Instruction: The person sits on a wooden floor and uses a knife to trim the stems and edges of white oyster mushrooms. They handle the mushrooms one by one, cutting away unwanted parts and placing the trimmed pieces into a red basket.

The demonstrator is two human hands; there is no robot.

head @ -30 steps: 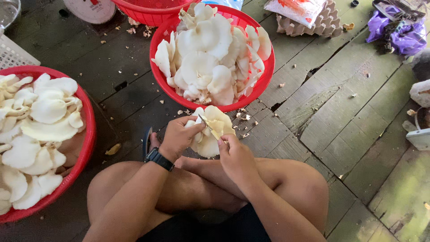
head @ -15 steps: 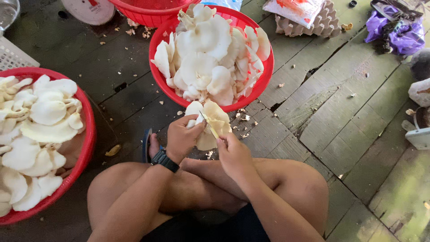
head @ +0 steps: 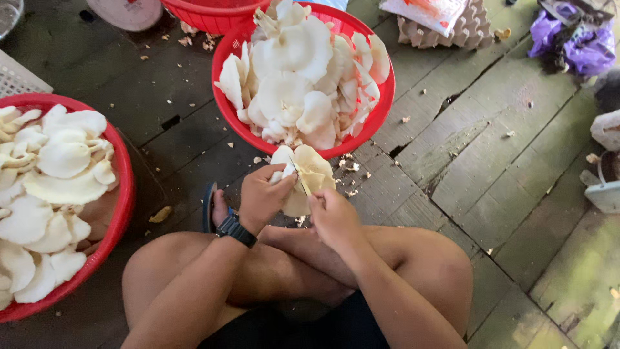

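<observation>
I sit cross-legged on a dark plank floor. My left hand, with a black watch on its wrist, grips a pale oyster mushroom cluster by its left side. My right hand is closed at the cluster's lower right. A thin knife blade runs up across the mushroom from my right fingertips. Just beyond my hands stands a red basket heaped with white oyster mushrooms. A second red basket of mushrooms sits at my left.
Mushroom scraps litter the boards near the front basket. A grey egg tray with a packet on it lies at the back right, next to a purple bag. A third red basket and a white crate are at the back left.
My hands with the mushroom have shifted slightly nearer the front basket, and the mushroom has turned a little between them. The baskets have not moved.
</observation>
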